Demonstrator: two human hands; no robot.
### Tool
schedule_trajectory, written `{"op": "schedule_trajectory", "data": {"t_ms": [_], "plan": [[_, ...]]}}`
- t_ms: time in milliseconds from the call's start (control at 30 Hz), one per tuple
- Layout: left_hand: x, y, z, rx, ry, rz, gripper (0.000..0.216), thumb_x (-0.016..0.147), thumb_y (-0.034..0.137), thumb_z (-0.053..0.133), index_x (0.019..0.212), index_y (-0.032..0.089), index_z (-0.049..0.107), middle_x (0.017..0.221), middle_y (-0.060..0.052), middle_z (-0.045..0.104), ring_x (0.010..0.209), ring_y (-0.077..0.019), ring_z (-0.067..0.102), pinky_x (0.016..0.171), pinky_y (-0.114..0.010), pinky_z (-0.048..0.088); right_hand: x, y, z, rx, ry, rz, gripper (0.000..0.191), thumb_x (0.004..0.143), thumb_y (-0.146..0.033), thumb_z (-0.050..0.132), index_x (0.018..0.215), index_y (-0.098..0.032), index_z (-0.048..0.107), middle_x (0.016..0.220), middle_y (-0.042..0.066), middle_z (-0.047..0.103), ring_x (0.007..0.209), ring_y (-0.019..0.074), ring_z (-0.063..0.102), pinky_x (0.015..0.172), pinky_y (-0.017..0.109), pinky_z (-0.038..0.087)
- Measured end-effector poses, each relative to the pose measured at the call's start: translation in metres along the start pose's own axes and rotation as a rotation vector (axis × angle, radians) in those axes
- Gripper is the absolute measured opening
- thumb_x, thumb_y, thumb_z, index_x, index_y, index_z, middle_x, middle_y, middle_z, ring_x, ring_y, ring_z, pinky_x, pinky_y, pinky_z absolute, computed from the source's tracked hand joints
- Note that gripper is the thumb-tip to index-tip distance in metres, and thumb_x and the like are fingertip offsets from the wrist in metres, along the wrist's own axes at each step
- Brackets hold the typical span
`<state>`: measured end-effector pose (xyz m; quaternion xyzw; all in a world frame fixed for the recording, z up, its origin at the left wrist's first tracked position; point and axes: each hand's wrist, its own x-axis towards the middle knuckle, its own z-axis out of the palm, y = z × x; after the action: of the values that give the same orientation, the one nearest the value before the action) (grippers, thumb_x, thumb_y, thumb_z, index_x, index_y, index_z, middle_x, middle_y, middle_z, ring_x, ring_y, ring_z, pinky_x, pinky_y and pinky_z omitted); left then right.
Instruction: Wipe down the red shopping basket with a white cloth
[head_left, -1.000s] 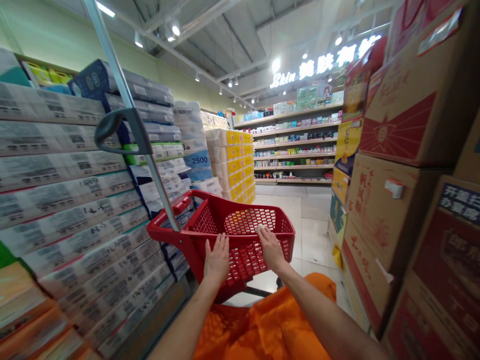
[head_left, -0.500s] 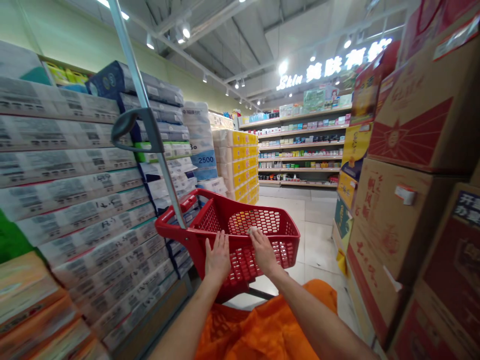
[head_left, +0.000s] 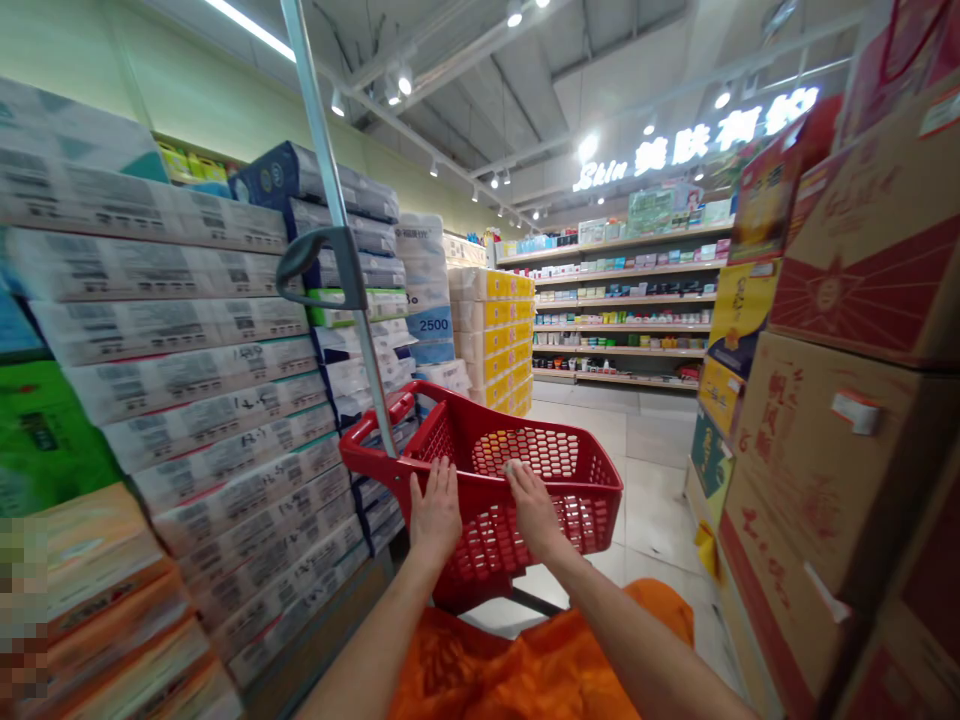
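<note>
Red plastic shopping cart (head_left: 487, 510) stands near, ctr, btwn stacked paper packs (head_left: 225, 400) on L & cardboard cartons (head_left: 817, 450) on R. Person's L hand (head_left: 436, 510) lies flat at cart's near side, fingers straight & together; R hand (head_left: 535, 508), fingers slightly bent, holds sm. whitish wad (head_left: 513, 467) there too. Stocked shelves (head_left: 622, 322) far ctr-R.

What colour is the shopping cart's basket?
Red: the basket shows best in the head view.

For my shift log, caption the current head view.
Left hand and right hand, the right with something white, at a red cart between stacked packs and boxes.
</note>
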<state>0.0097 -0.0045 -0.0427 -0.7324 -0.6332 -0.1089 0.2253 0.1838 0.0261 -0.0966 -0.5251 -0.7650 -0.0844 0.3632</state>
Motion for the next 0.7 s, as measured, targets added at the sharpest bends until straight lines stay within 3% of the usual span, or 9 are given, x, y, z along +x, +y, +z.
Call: {"op": "schedule_trajectory", "data": {"t_ms": [133,267,367,533,600,700], "plan": [[0.001,-0.011,-0.003,0.006,-0.008,-0.023,0.06,0.072,0.01,0.033,0.132,0.009,0.032,0.141,-0.011,0.026,0.132,-0.0228,0.018,0.105,-0.054,0.008,-0.001,0.007,-0.006,-0.038,-0.026,0.144,0.067,0.065,0.011,0.026,0.127,-0.008,0.041,0.135,0.011,0.037,0.129,0.0184,0.023,0.106,0.038,0.025],[-0.004,-0.011,-0.001,-0.023,0.014,0.027,0.058,0.073,0.011,0.033,0.131,0.012,0.034,0.141,-0.01,0.028,0.132,-0.0212,0.019,0.106,-0.052,0.009,0.016,-0.041,0.012,0.061,0.006,-0.02,0.067,0.066,0.009,0.027,0.129,-0.009,0.038,0.136,0.01,0.035,0.13,0.0173,0.022,0.105,0.036,0.026],[-0.008,-0.025,0.0,-0.041,0.109,-0.02,0.056,0.075,0.01,0.029,0.13,0.012,0.035,0.14,-0.009,0.031,0.131,-0.0201,0.022,0.107,-0.049,0.01,0.029,-0.073,0.024,0.144,0.032,-0.158,0.063,0.069,0.006,0.031,0.129,-0.011,0.038,0.136,0.01,0.035,0.129,0.0181,0.023,0.105,0.038,0.027],[-0.008,-0.069,-0.004,-0.027,0.251,-0.295,0.057,0.074,0.011,0.031,0.131,0.006,0.032,0.14,-0.013,0.029,0.131,-0.023,0.02,0.106,-0.052,0.011,0.033,-0.068,0.027,0.163,0.077,-0.062,0.063,0.067,0.008,0.031,0.127,-0.01,0.043,0.133,0.012,0.041,0.127,0.0214,0.028,0.103,0.041,0.03],[-0.007,-0.08,-0.006,-0.024,0.224,-0.298,0.056,0.074,0.01,0.031,0.13,0.007,0.035,0.14,-0.012,0.031,0.131,-0.0232,0.021,0.106,-0.053,0.011,0.039,-0.075,0.028,0.187,0.098,-0.052,0.062,0.067,0.008,0.031,0.125,-0.01,0.045,0.131,0.013,0.044,0.126,0.0214,0.03,0.102,0.041,0.03],[-0.008,-0.088,-0.009,-0.022,0.184,-0.235,0.056,0.074,0.009,0.03,0.13,0.009,0.035,0.139,-0.01,0.033,0.129,-0.0227,0.024,0.105,-0.054,0.012,0.059,-0.108,0.029,0.22,0.124,-0.188,0.057,0.072,0.004,0.033,0.127,-0.009,0.043,0.133,0.013,0.04,0.127,0.0209,0.029,0.103,0.039,0.031]]}}
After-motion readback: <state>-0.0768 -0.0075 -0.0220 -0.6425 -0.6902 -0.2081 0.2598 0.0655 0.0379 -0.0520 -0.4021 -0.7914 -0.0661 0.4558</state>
